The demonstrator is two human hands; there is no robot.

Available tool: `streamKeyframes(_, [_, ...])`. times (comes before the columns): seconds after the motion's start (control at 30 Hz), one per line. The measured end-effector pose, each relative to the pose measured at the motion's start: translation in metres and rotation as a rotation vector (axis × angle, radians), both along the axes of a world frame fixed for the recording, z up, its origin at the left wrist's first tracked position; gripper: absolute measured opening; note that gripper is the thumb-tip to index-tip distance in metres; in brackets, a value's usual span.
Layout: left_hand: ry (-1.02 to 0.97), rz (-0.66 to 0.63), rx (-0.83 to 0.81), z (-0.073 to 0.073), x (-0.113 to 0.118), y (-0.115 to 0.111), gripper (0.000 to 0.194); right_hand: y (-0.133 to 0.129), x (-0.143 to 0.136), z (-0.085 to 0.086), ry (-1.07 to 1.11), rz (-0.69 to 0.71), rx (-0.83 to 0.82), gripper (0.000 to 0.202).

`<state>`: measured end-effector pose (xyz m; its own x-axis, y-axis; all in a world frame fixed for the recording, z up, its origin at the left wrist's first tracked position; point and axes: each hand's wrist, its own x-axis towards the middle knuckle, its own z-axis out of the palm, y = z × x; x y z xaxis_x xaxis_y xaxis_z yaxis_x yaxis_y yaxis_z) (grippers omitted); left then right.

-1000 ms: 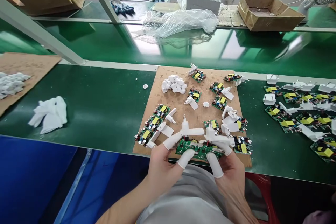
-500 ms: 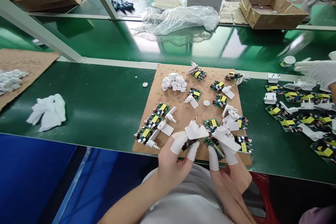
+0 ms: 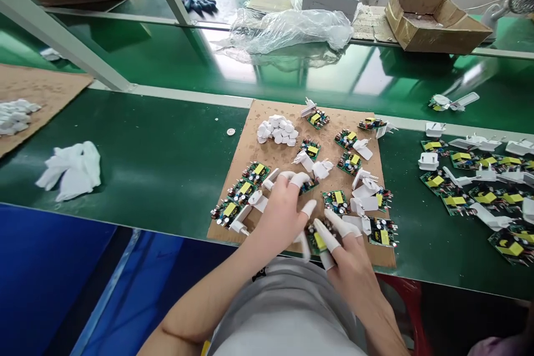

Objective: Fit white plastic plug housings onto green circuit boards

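Observation:
White finger covers are on both hands. My left hand (image 3: 286,208) is over the middle of the cardboard sheet (image 3: 267,108), fingers apart, beside a circuit board (image 3: 307,185) with a white plug piece (image 3: 322,169); it grips nothing visible. My right hand (image 3: 348,253) is at the front edge, its fingers on another circuit board (image 3: 319,240) with a yellow part. More boards (image 3: 335,200) with white plug pieces lie around both hands. Three boards (image 3: 243,190) form a row at the left of the sheet. A pile of white caps (image 3: 277,129) sits behind.
White gloves (image 3: 72,169) lie on the green table at the left. Many boards (image 3: 456,200) with plugs stand in rows at the right. Past the table edge lie a lone board (image 3: 440,102), plastic wrap (image 3: 292,30) and an open cardboard box (image 3: 436,22).
My left hand has moved up and opened, leaving its board on the cardboard. The right hand's board is lower and further left. Another person's gloved hand has left the right side.

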<state>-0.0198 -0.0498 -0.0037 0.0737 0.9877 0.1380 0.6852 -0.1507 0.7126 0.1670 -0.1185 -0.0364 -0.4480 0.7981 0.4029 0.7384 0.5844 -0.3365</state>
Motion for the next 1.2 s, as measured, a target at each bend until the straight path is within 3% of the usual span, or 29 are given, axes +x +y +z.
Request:
streamKeyframes(0.1, [0.024, -0.187, -0.095, 0.01, -0.004, -0.004, 0.038, -0.002, -0.001, 0.0, -0.039, 0.089, -0.12, 0.052])
streamKeyframes(0.17, [0.032, -0.231, -0.106, 0.021, -0.013, -0.01, 0.036, -0.002, -0.002, 0.001, -0.015, 0.107, -0.108, 0.053])
streamKeyframes(0.23, [0.035, -0.176, -0.052, 0.032, -0.027, -0.017, 0.035, 0.0, -0.007, 0.0, 0.025, 0.078, -0.047, 0.054])
streamKeyframes(0.37, [0.098, 0.148, -0.003, 0.045, -0.072, -0.028, 0.039, 0.006, -0.022, -0.004, 0.097, -0.04, 0.058, 0.056])
streamKeyframes(0.43, [0.209, 0.262, -0.074, 0.042, -0.096, -0.033, 0.044, 0.01, -0.025, -0.004, 0.113, -0.049, 0.075, 0.055])
streamKeyframes(0.5, [0.293, 0.292, -0.172, 0.034, -0.117, -0.04, 0.048, 0.012, -0.025, -0.003, 0.112, -0.033, 0.076, 0.052])
streamKeyframes(0.6, [0.306, 0.173, -0.242, 0.022, -0.138, -0.053, 0.053, 0.016, -0.019, -0.001, 0.108, -0.02, 0.049, 0.051])
streamKeyframes(0.73, [0.293, -0.055, -0.257, 0.015, -0.149, -0.063, 0.063, 0.021, -0.014, 0.003, 0.14, -0.035, 0.053, 0.055])
streamKeyframes(0.87, [0.279, -0.058, -0.246, 0.007, -0.15, -0.061, 0.063, 0.025, -0.021, 0.009, 0.168, -0.016, 0.101, 0.058])
streamKeyframes(1.03, [0.077, -0.024, -0.142, 0.0, -0.157, -0.055, 0.047, 0.031, -0.029, 0.022, 0.194, 0.018, 0.085, 0.053])
streamKeyframes(1.2, [-0.594, 0.218, -0.121, -0.004, -0.167, -0.044, 0.036, 0.034, -0.027, 0.045, 0.265, 0.093, -0.029, 0.05])
